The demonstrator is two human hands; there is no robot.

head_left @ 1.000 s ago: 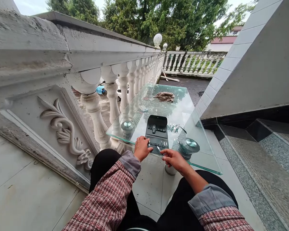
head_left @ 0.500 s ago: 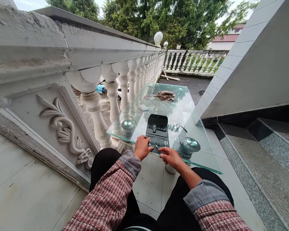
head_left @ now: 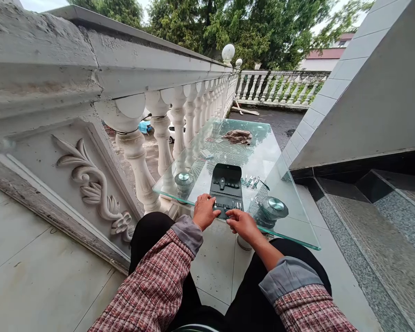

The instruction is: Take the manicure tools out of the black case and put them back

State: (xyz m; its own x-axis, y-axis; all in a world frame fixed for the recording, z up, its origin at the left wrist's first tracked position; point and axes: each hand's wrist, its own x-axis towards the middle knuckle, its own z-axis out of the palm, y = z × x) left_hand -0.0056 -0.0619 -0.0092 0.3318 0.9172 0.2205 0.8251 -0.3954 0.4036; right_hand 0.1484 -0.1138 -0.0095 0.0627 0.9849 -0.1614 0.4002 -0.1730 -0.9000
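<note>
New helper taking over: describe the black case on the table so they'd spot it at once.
Find the glass table beside the white railing. At its near edge, touched by the left hand and right hand, lies an open black case. It is the only dark thing there: the tools beside it are shiny, the cloth beyond brown.

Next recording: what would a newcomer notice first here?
The open black tool case lies at the near end of the clear glass table, with the left hand and right hand both on its near edge. The white carved stone balustrade fills the left.
</note>
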